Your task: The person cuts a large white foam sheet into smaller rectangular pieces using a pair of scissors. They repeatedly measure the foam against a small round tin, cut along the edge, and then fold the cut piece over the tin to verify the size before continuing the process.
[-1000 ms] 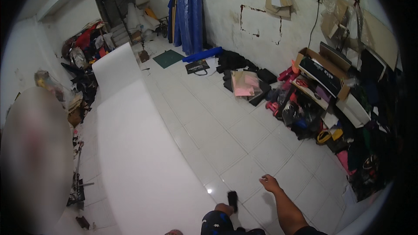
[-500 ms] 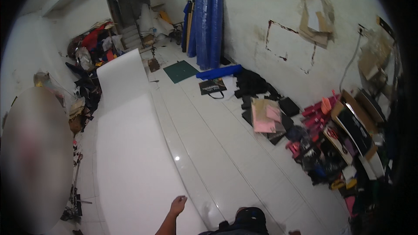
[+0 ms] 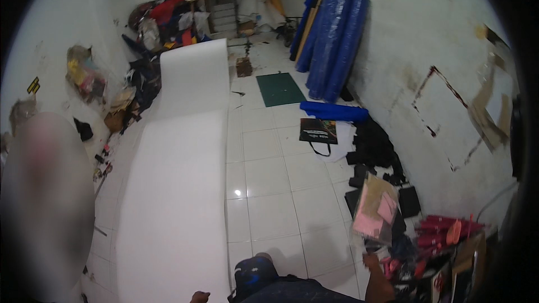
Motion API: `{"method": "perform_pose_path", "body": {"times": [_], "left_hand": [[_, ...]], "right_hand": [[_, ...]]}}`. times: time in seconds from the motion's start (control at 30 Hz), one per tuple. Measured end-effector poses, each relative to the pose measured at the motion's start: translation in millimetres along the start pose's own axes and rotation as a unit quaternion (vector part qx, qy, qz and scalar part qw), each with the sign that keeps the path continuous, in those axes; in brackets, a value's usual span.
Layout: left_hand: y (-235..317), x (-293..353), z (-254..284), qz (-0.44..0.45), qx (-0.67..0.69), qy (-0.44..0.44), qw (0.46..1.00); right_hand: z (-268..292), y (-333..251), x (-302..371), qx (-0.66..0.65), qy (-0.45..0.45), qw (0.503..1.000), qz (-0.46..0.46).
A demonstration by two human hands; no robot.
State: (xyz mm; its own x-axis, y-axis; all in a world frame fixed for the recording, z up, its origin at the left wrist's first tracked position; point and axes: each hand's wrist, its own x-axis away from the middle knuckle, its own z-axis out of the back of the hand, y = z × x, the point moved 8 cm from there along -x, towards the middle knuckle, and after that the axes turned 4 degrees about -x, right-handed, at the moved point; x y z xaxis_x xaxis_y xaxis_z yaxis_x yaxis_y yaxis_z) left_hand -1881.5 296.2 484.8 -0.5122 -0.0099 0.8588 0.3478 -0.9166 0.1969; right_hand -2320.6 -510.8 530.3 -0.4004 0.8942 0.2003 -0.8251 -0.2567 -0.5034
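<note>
From my head view I record a long white sheet (image 3: 174,191) running down the floor (image 3: 275,210), left of centre in the frame, its far end near the top. The left hand (image 3: 200,297) shows at the lower edge, over the sheet in my view; contact I cannot confirm. The right hand (image 3: 371,262) appears at lower right, just below a clear packet with pink contents (image 3: 371,213). I cannot tell whether either grip is spread or pressed together. Blue rolls (image 3: 334,45) stand by the wall (image 3: 404,28) at upper right; a green mat (image 3: 279,90) lies at upper centre.
</note>
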Motion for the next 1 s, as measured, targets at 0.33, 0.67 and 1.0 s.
{"method": "perform_pose_path", "body": {"times": [0.33, 0.67, 1.0], "left_hand": [[228.8, -140.3, 91.3, -0.003, 0.023, 0.008, 1.0], [762.6, -274.7, 371.4, -0.248, 0.204, 0.158, 0.934], [864.6, -400.4, 360.7, -0.081, 0.153, 0.015, 0.985]], "right_hand": [[-88.7, -396.0, -324.9, -0.173, -0.088, 0.972, 0.129], [-296.0, -300.7, -327.5, 0.217, -0.374, 0.791, 0.433], [-234.6, -623.4, -892.5, 0.059, -0.104, 0.992, 0.026]]}}
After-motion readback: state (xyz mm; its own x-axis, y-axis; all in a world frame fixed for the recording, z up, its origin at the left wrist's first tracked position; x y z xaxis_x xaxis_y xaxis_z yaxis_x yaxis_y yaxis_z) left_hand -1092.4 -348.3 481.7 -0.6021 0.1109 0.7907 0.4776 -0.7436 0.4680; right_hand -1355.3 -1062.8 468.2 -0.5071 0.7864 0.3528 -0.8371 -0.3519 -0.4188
